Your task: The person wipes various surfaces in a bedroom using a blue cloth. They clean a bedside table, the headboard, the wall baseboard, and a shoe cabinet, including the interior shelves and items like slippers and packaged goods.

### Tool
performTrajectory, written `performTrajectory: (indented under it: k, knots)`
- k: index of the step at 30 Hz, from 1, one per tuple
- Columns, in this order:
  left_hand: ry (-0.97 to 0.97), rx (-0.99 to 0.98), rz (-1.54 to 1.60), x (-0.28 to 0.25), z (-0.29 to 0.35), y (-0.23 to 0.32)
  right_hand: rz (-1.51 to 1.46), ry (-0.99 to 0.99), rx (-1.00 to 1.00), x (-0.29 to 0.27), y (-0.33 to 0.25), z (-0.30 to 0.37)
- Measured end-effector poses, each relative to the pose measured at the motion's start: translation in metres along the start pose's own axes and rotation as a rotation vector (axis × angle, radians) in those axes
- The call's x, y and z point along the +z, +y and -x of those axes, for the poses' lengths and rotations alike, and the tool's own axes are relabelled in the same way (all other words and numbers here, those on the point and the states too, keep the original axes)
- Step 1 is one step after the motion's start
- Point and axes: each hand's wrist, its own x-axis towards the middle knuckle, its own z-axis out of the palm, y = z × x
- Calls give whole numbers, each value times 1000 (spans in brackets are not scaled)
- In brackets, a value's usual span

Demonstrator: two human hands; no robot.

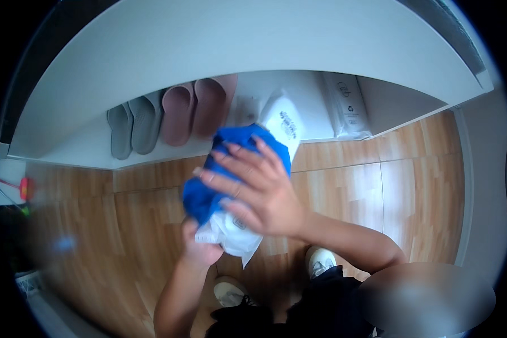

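A long white plastic package (284,121) slants up and away from me over the floor, its far end in front of the low shelf. My left hand (200,248) grips its near end, where the plastic is crumpled. Across the package's middle lies a blue cloth (239,137). My right hand (265,194) rests on the cloth with its fingers stretched out and apart, slightly blurred. The hand and cloth hide the middle of the package, and most of my left fingers are out of sight.
A white cabinet (265,36) curves across the top. Its low shelf holds grey slippers (145,127), pink slippers (177,115) and another white plastic package (346,107). My shoes (321,261) stand on the wood-patterned floor (343,197). A red object (25,188) is at the far left.
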Motion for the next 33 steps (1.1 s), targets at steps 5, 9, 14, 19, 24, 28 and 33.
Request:
performTrajectory:
  k: [5, 9, 14, 19, 24, 28, 33]
  knots:
    - [330, -157, -78, 9, 24, 5, -502, -14, 674, -9, 39, 2]
    - [528, -162, -195, 15, 25, 5, -415, -74, 97, -15, 37, 11]
    - [441, -245, -278, 7, 28, 13, -291, -149, 217, -14, 47, 12]
    - [238, -322, -585, -4, 27, 29, -43, -98, -8, -11, 62, 21]
    - [283, -703, -1326, 7, -6, 31, 143, -74, -116, 6, 46, 7]
    - [74, -724, -1503, 13, -26, 8, 157, -15, -159, 11, 25, -1]
    - [267, -820, -1298, 19, 7, -13, 84, 22, -204, 0, 52, 21]
